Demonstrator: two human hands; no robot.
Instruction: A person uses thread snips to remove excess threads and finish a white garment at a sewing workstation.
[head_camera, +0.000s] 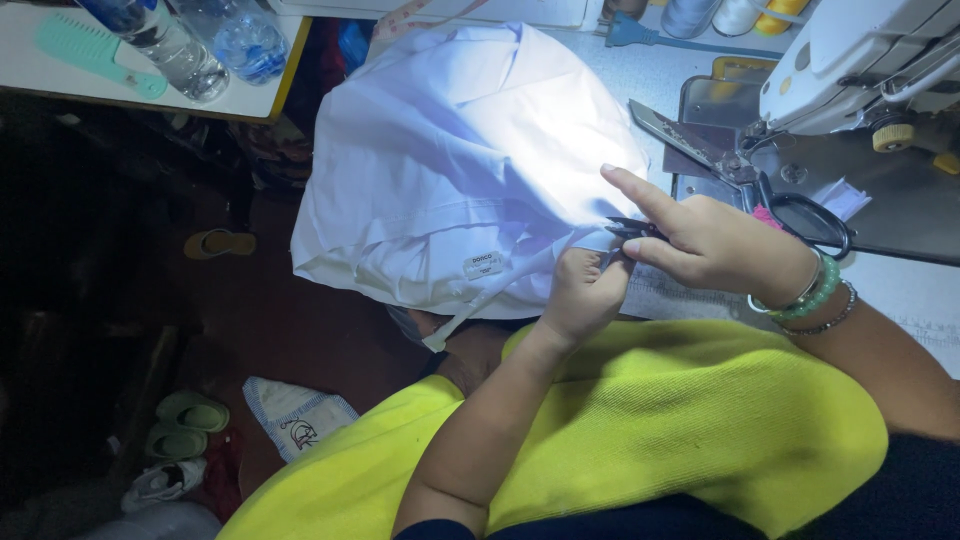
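Left hand clenched on a fold of the white shirt, near the middle. Right hand gripping small black thread snips, tips touching the cloth edge. Big scissors lying just behind on the bench, beside the sewing machine. Far left: water bottles and a green comb. Sandals down on the floor.

Garment lies left of scissors, behind both hands.
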